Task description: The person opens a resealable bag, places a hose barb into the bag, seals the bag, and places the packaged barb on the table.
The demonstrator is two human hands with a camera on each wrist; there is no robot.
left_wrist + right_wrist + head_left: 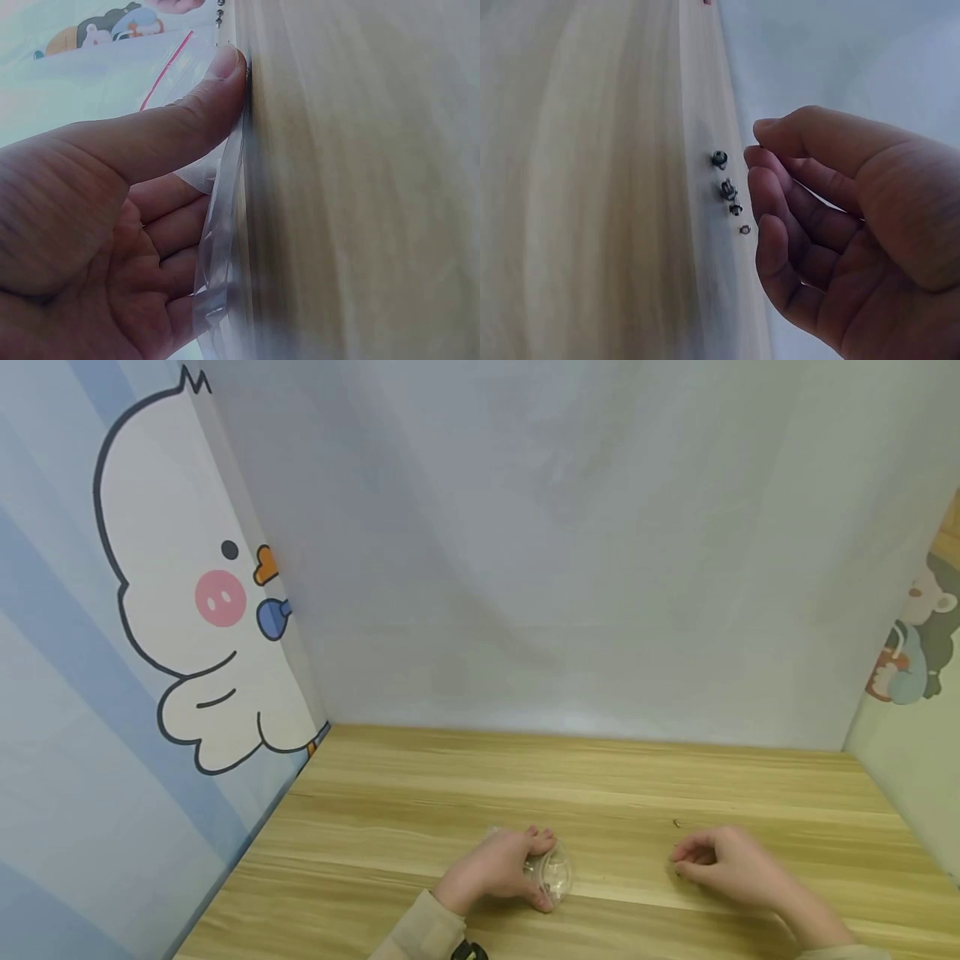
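A clear zip bag [557, 870] lies on the wooden table with my left hand [501, 865] gripping it, thumb at the near side and fingers at the far side. Its red zip line [166, 71] shows beyond the thumb in the left wrist view. My right hand [727, 867] is just above the table to the right, with thumb and index fingertip pinched together. A tiny dark bit, apparently a small screw [761, 145], shows between those tips, mostly hidden. Beside these fingers several small metal screws [729, 189] sit in a loose row on the table.
One small metal piece [677, 822] lies on the table beyond my right hand. A plain grey backdrop [585, 568] rises behind the table [420, 777]. Printed curtains stand at both sides, with a white cartoon bird [165, 552] on the left one.
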